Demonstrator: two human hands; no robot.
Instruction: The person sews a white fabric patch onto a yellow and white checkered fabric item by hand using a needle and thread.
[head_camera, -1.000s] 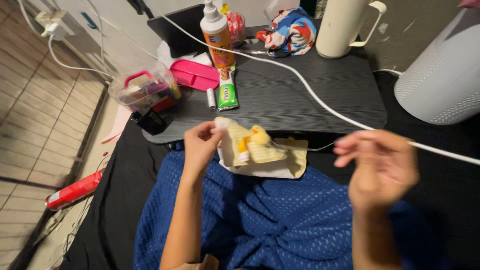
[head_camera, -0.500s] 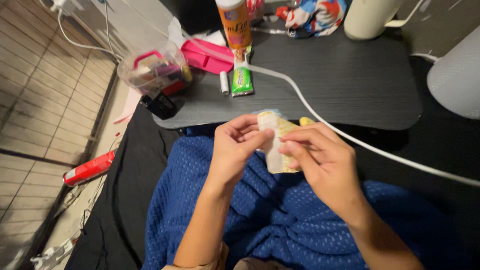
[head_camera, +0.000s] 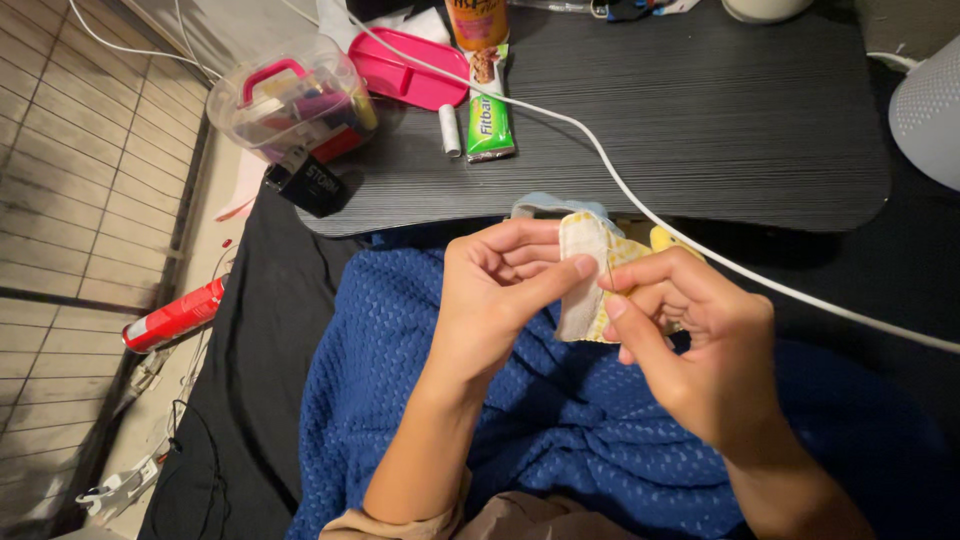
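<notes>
Head view: the left hand (head_camera: 500, 290) pinches a folded yellow cloth (head_camera: 590, 280) over a blue blanket (head_camera: 520, 420), while the right hand (head_camera: 690, 340) grips its other edge, below the dark table (head_camera: 700, 130).

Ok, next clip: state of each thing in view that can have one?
Yellow fabric piece: folded, pinched between both hands.
Left hand: closed on the fabric's edge.
Right hand: fingertips pinched at the fabric; any needle too small to confirm.
Clear sewing box: lid shut, upright.
Pink tray: open, lying flat.
Snack bar: wrapper sealed.
White cable: slack across the desk.
</notes>
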